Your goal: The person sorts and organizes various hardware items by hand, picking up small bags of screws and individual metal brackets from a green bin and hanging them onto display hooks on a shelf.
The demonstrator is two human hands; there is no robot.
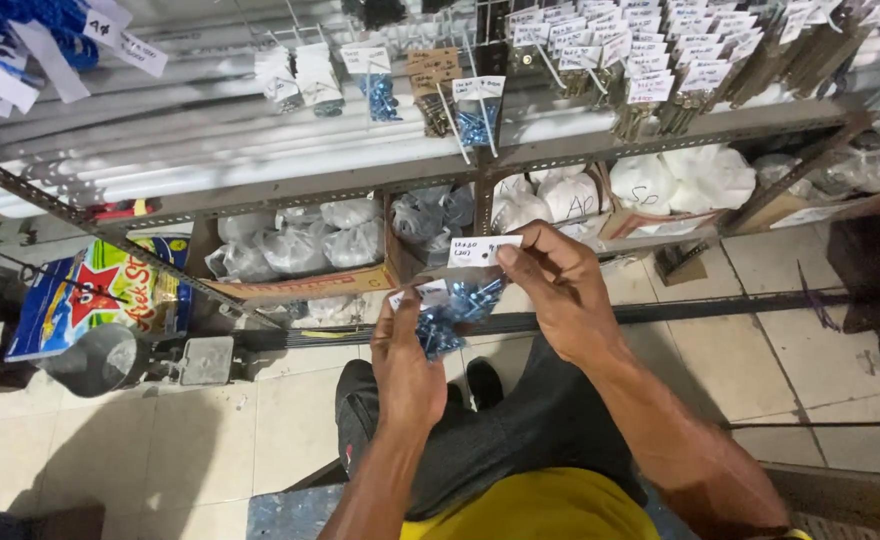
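1. The left hand (407,365) has its fingers pinched on a small clear packet of blue screws (438,328) with a white paper tag at its top; the packet sits in the air above the person's knees, in front of the lower shelf.
2. The right hand (560,290) pinches a second packet of blue screws (478,295) by its white tag (482,250), thumb and forefinger pressed together on the card; the other fingers curl loosely.
3. The two packets touch or overlap between the hands; I cannot tell which.
4. Just behind the hands, a cardboard box (300,285) on the lower shelf of the metal rack (360,185) holds tied clear plastic bags, their contents too blurred to tell.
5. Further along that shelf toward its right end lie white bags (680,180) in another box.
6. Above the rack's front rail, many small tagged packets (475,115) hang from hooks, some with blue screws, some with dark metal parts.
7. Long white pipes (160,140) lie along the upper level.
8. By the rack's left end, on the tiled floor (190,440), stand a colourful printed sack (90,295) and a grey metal funnel (95,360).
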